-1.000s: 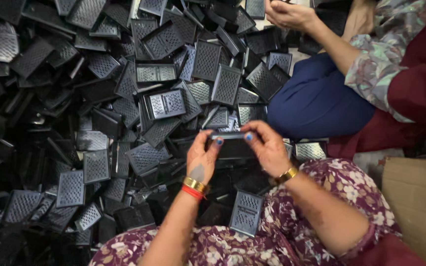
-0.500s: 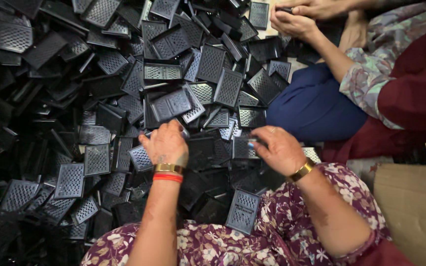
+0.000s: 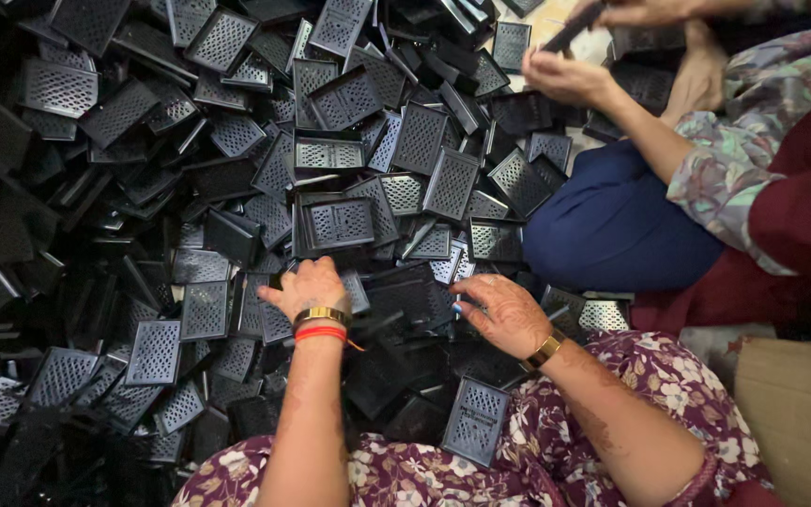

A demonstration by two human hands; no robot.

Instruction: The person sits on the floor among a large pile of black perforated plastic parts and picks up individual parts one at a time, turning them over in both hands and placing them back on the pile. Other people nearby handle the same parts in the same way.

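Hundreds of black perforated plastic panels (image 3: 340, 223) are heaped across the floor. Both hands are laid palm-down on the pile, well apart. The left hand (image 3: 307, 284) is spread flat over panels, gripping nothing. The right hand (image 3: 499, 310) is rested on a dark panel (image 3: 410, 299); whether it is gripped cannot be told. A co-worker's hands (image 3: 570, 75) are seen at top right.

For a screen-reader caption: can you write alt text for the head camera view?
Seen from above, a person's left hand and right hand rest palms down on a large heap of black perforated plastic trays, each wrist wearing a gold bangle. At upper right, a seated co-worker's hands handle another black piece.
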